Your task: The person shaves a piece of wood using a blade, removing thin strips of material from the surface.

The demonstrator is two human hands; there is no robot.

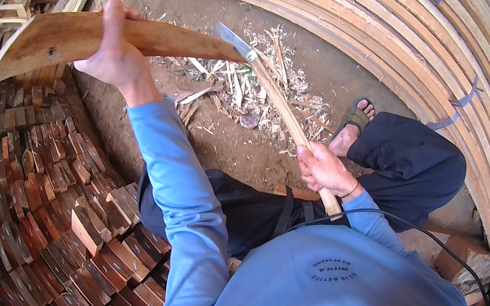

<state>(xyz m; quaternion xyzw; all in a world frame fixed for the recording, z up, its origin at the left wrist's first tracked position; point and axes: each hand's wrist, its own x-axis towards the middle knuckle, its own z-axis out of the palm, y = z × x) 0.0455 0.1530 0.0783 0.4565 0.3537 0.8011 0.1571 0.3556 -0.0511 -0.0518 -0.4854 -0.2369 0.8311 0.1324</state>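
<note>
My left hand [118, 52] is raised at the upper left, closed around a long curved wooden board [179, 40]. The board's broad, angled end points left and its narrow end points right. My right hand [324, 170] grips the wooden handle [277, 101] of a hatchet low down, near my lap. At the far end of that handle, the hatchet's grey metal blade [233, 40] meets or overlaps the board's narrow tip; whether they touch I cannot tell. Below the blade, pale wood chips and shavings [242, 90] lie on the dirt floor.
Stacks of short, dark wooden blocks [51, 243] fill the left side. Long pale wooden strips [379, 40], tied with bluish bands, curve along the right. My sandaled foot [353, 122] rests beside the chips. A black cable [419, 230] crosses my shirt at the lower right.
</note>
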